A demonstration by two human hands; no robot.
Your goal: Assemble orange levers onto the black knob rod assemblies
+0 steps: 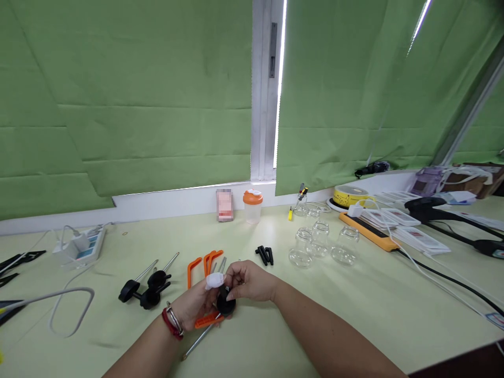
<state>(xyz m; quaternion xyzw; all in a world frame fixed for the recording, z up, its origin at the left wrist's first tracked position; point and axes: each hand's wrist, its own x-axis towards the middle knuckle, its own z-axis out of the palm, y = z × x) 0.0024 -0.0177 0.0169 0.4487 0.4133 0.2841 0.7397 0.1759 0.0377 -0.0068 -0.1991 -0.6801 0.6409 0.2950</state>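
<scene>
My left hand (192, 304), with a red band and a bracelet at the wrist, is closed around a black round part (226, 305). A metal rod (200, 338) slants down from this part to the lower left. A whitish translucent cap-like piece (214, 280) shows at the left fingertips. My right hand (252, 281) pinches the top of the black part from the right; its fingers partly hide the contact. An orange crank-like handle (208, 320) lies just under my left hand. Beyond the hands are more orange handles (192, 269) and thin metal rods (222, 264).
Black round parts with rods (150, 296) lie at left, near a white power strip (92, 244). Short black tubes (264, 255) and upturned glass jars (348, 245) sit at right. Behind stand an orange-lidded cup (252, 207), screwdrivers (302, 191) and an orange power strip (370, 232) with cables.
</scene>
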